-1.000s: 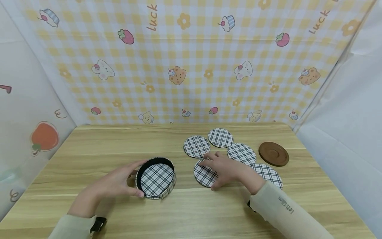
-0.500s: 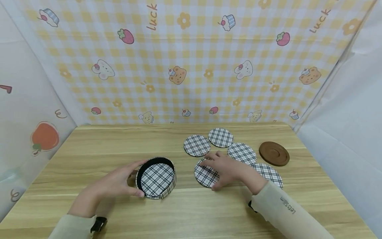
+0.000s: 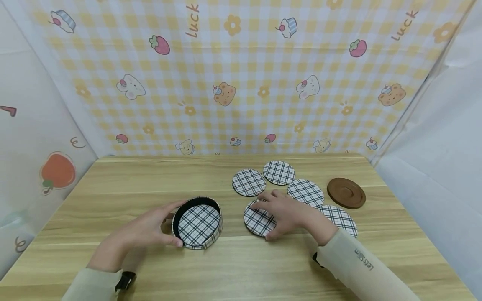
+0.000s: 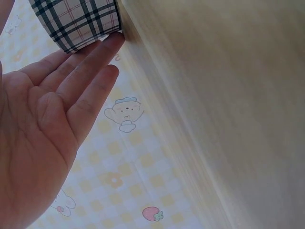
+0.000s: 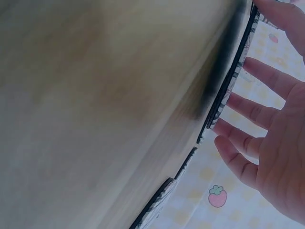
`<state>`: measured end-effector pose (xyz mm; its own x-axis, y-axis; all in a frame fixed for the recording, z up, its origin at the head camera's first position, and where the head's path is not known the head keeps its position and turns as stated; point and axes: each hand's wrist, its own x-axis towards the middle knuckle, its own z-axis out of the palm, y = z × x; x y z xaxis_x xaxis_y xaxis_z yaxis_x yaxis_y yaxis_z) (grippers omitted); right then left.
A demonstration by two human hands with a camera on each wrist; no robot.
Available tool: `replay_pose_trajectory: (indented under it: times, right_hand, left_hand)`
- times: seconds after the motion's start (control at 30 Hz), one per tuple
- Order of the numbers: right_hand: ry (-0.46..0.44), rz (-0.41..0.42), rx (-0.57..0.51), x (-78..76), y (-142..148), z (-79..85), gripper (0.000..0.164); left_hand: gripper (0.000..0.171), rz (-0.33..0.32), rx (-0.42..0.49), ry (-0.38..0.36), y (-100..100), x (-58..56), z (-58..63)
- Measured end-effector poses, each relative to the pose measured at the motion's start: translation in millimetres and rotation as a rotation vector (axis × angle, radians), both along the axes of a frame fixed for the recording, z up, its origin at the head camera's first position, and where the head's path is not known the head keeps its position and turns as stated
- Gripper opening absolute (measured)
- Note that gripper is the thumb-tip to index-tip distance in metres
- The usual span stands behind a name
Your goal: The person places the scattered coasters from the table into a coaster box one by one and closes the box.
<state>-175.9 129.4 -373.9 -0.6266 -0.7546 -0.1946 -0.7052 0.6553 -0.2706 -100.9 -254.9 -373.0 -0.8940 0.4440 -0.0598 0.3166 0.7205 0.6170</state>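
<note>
The left grip [image 3: 150, 229] is clamped on the side of a plaid round box [image 3: 214, 239], thumb at the near side and fingers behind. The right grip [image 3: 285, 216] pinches a plaid disc [image 3: 257, 219] that lies just under it on the bench [image 3: 226, 267]. The box sits between the 2 grips. As for progress, 1 plaid round [image 3: 197, 225] shows inside the box, though it may be only the lined floor; 5 discs lie outside, counting the pinched one. The 4 other discs [image 3: 249, 182] spread beyond and to the right of the right grip, with a brown wooden dish [image 3: 346, 193] farther right. The sleeve [image 3: 363, 261] behind the right grip reads "LetsSlim"; the wall cloth [image 3: 248, 67] beyond both grips carries "luck" 2 times. No brand is legible on the box.
</note>
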Motion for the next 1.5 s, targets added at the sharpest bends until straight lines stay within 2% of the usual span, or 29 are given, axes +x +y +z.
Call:
replay_pose_trajectory:
  times: [0.57, 0.73, 1.0, 1.5]
  right_hand:
    - [0.093, 0.039, -0.063, 4.1, -9.5, 7.4, 0.084]
    - [0.095, 0.032, -0.072, 4.7, -13.3, 9.2, 0.083]
    - [0.147, 0.047, -0.077, 5.8, -24.6, 13.7, 0.084]
    - [0.147, 0.125, -0.109, 5.4, -58.0, 21.9, 0.083]
  left_hand:
    - [0.114, -0.033, 0.024, 0.000, -0.4, -1.1, 1.9]
    - [0.114, -0.033, 0.018, 0.004, -0.3, -1.7, 2.1]
    - [0.114, -0.028, 0.016, -0.001, -0.6, -2.0, 1.5]
    - [0.113, -0.018, 0.028, -0.019, 0.6, -0.5, 3.4]
